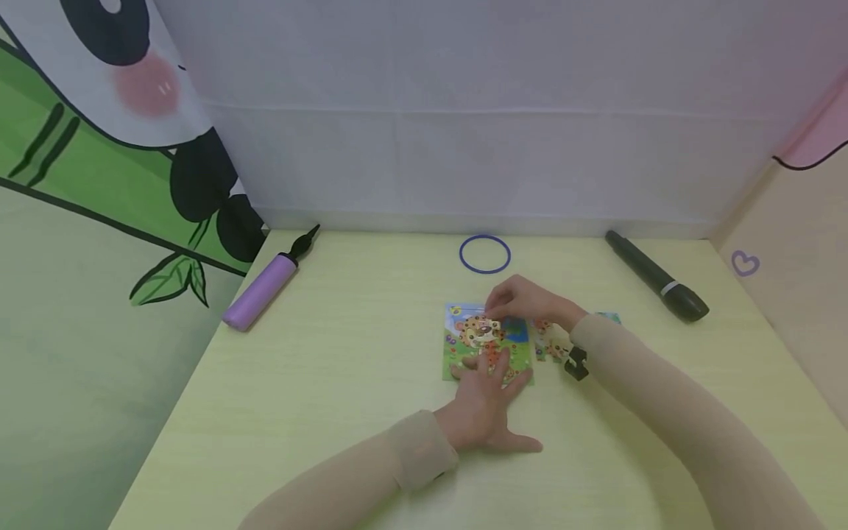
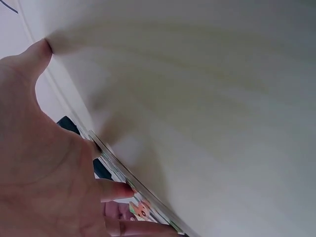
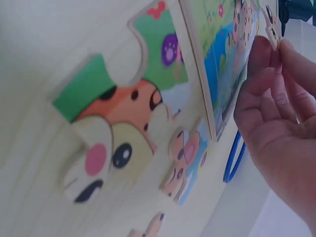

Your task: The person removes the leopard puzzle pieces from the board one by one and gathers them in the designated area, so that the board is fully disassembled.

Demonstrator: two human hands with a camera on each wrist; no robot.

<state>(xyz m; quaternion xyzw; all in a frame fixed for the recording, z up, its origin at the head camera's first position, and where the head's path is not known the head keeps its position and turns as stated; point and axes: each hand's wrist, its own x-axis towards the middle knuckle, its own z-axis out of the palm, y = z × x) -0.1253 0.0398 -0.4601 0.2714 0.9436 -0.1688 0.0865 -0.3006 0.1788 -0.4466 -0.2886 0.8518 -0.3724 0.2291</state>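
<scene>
Puzzle board, head view: a picture-printed board (image 1: 519, 355) lies flat on the desk (image 1: 318, 390), right of the middle, with a blue ring (image 1: 485, 273) on its far side; it looks thin, light and stiff, best steadied by a flat press
Left hand, head view: the left hand (image 1: 486, 405) comes from the near side, fingers spread, their tips on the near half of the board; its thumb points out to the right, off the board
Right hand, head view: the right hand (image 1: 523, 298) is over the far half of the board, thumb and fingers pinched together
Loose pieces, head view: loose pieces (image 1: 556, 346) lie just right of the board, partly under the right forearm
Board edge, left wrist view: the board shows nearly edge-on beneath the spread fingers; the thumb tip seems to rest on the desk
Held piece, right wrist view: the right hand pinches a small held piece (image 3: 270, 27) between thumb and finger, above the board; it should be light and rigid, perhaps smooth-faced; its rim gives the surest hold, the narrow tabs being likely weakest
Tiger-print piece, right wrist view: a tiger-print piece (image 3: 140, 101) lies flat, apart from the hand; its visible thickness would suit an edge pinch
</scene>
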